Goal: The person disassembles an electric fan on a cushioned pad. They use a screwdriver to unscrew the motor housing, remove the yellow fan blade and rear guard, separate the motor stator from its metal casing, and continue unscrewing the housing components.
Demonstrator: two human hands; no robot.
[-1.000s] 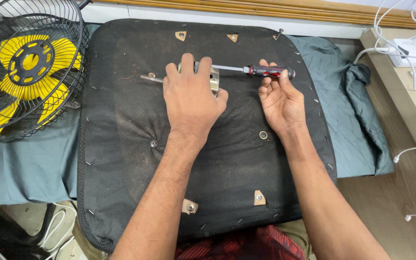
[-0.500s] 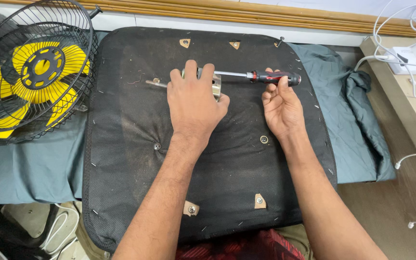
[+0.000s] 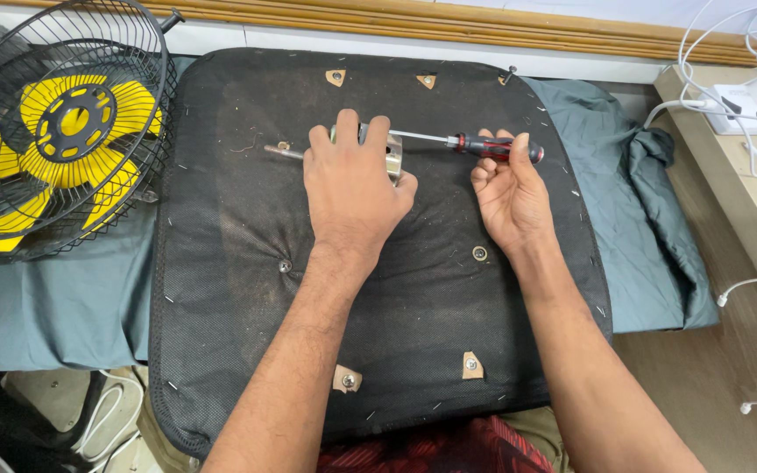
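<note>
My left hand [image 3: 354,184] presses flat on the metal bracket [image 3: 392,156] on the black seat pad [image 3: 247,289]. My right hand [image 3: 508,188] holds the screwdriver [image 3: 475,144], lying sideways, tip pointing left at the bracket.

Fan [image 3: 59,131] crowds the left — cushion's [image 3: 238,289] near half lies open.
</note>
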